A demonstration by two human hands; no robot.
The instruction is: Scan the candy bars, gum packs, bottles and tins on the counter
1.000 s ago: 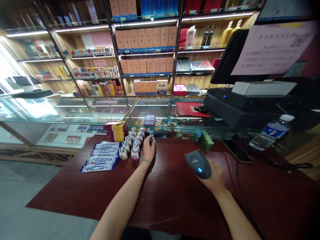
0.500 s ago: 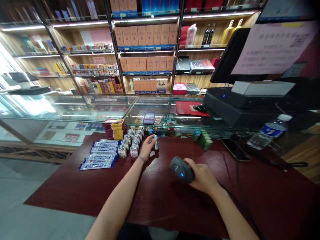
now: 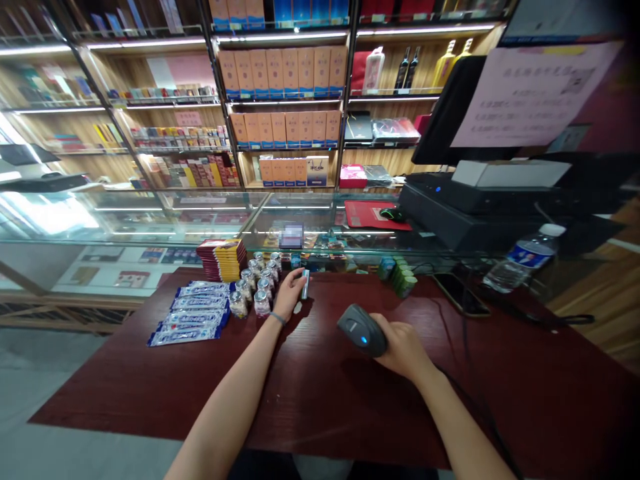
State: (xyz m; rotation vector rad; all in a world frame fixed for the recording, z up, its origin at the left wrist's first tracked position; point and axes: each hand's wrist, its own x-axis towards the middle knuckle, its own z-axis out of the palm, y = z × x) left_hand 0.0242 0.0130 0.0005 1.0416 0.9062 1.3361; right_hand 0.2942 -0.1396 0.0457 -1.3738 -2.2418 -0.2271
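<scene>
In the head view, my left hand (image 3: pixel 291 294) is closed on a small, slim white and teal pack (image 3: pixel 305 284) near the far side of the dark red table; its label is too small to read. My right hand (image 3: pixel 401 343) wraps round the handle of a dark grey barcode scanner (image 3: pixel 362 329), raised over the table with a blue light showing. Just left of my left hand stand several small clear jars (image 3: pixel 262 303) with metal-looking lids. Beyond them are stacked maroon and yellow packs (image 3: pixel 223 259). Several blue and white sachets (image 3: pixel 190 319) lie in an overlapping row.
Several green cylinders (image 3: pixel 404 278) stand at the table's (image 3: pixel 300 393) back edge. A phone (image 3: pixel 461 294) and a water bottle (image 3: pixel 523 259) are at the right, with cables around them. A glass counter (image 3: pixel 320 212) borders the far side. A monitor (image 3: pixel 450 110) rises at the upper right.
The whole view has shifted slightly, so most things sit a little further left. Both hands keep their holds on the small pack and the barcode scanner.
</scene>
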